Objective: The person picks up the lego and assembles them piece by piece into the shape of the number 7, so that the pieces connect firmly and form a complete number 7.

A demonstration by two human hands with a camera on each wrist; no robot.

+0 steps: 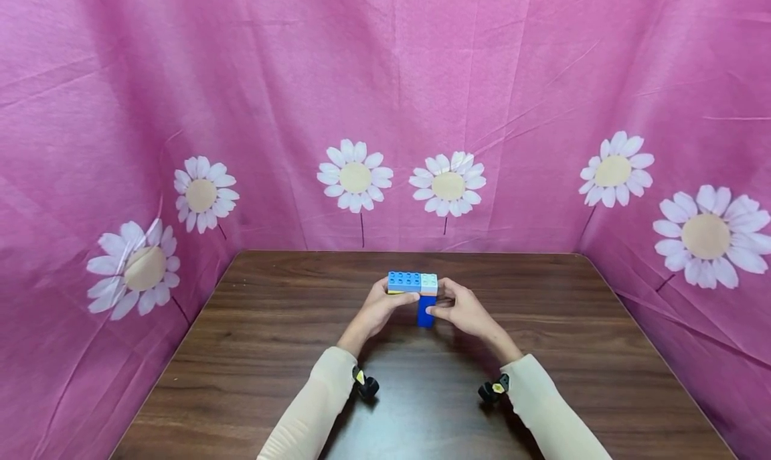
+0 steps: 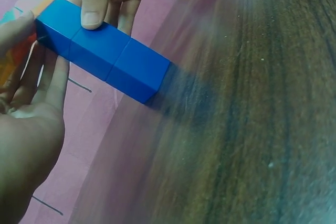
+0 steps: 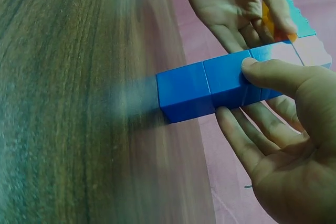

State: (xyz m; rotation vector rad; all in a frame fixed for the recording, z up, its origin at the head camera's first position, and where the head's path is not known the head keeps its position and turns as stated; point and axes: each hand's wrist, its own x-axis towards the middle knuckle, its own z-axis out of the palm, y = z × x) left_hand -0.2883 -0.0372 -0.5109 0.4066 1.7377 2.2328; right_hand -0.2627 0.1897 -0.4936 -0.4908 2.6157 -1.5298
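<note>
A toy building-brick structure stands upright on the table, shaped like an upside-down L. Its leg is a column of stacked dark blue bricks (image 1: 425, 316). Across the top sit a lighter blue studded brick (image 1: 403, 279) and a whitish studded brick (image 1: 429, 280), over a thin orange-yellow layer. My left hand (image 1: 375, 311) holds the overhanging arm, thumb along its near side and fingers partly hidden behind. With its thumb on the near face and fingers behind, my right hand (image 1: 468, 311) grips the dark blue column, seen in the right wrist view below the whitish brick (image 3: 314, 51).
The dark wood table (image 1: 289, 393) extends around both arms. A pink curtain (image 1: 397, 65) printed with white daisies hangs behind it and along both sides. Each sleeve cuff has a small black camera (image 1: 366, 386) strapped near it.
</note>
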